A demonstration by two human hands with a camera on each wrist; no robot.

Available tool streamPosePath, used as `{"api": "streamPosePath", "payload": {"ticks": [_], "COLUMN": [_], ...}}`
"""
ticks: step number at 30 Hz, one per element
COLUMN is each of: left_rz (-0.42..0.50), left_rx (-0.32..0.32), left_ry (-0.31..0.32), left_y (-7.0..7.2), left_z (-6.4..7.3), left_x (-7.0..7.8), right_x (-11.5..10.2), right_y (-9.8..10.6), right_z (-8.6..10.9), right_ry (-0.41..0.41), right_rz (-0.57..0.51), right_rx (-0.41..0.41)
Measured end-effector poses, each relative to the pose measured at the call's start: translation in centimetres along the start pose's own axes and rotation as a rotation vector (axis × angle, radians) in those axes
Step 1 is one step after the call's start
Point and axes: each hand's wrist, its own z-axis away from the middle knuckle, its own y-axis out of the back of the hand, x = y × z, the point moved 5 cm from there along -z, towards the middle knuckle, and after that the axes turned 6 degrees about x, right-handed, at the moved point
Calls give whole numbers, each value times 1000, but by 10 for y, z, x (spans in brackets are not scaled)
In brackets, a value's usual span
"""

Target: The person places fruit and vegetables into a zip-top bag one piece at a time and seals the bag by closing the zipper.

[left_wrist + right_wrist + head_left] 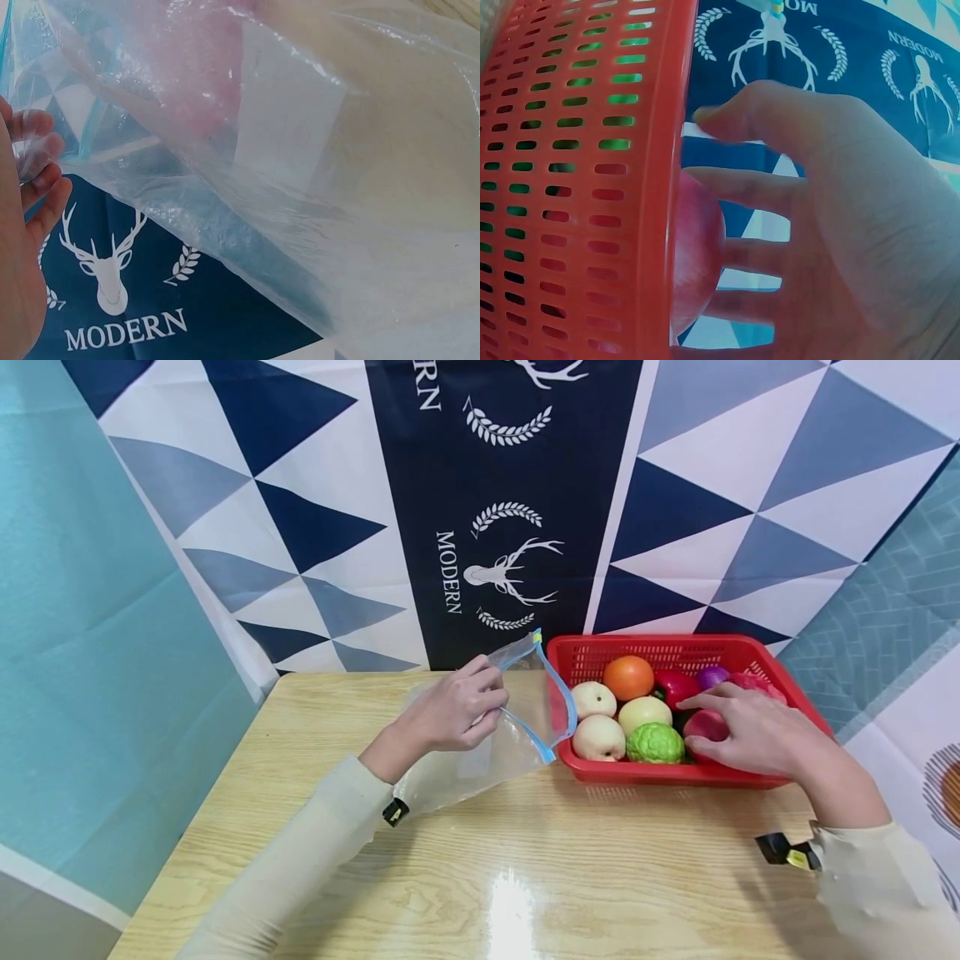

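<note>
My left hand (461,706) pinches the upper edge of a clear plastic zip bag (450,777) with a blue zip strip, its mouth spread toward the basket. In the left wrist view the bag (300,225) fills most of the picture, and the left fingers (49,191) grip it at the left edge. My right hand (757,731) reaches over the right part of a red basket (802,693), fingers spread around a round reddish fruit (705,735). From the right wrist, the thumb stands apart from that fruit (697,251) while the fingers extend behind it.
The basket also holds an orange (628,678), several pale round fruits (598,738), a bumpy green fruit (655,743), a red pepper (675,686) and a purple item (712,677). A patterned cloth (517,485) hangs behind the wooden table (420,885).
</note>
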Motion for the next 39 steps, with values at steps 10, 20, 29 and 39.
{"api": "streamPosePath", "payload": {"ticks": [10,20,29,39], "left_rz": [4,-8,-10,-8], "left_rx": [-14,7,5,9], "left_ry": [19,-14,-21,-39], "left_y": [1,-1,-3,-6], "left_z": [-1,0,0,-4], "left_x": [1,1,2,3], "right_x": [4,4,-3,-28], "right_y": [-2,1,18,27], "right_z": [1,-2,-6,-15], "right_ry": [34,35,29,60], "right_rz": [-16,-22,-30,-78], "right_rx": [-5,-9,52,196]}}
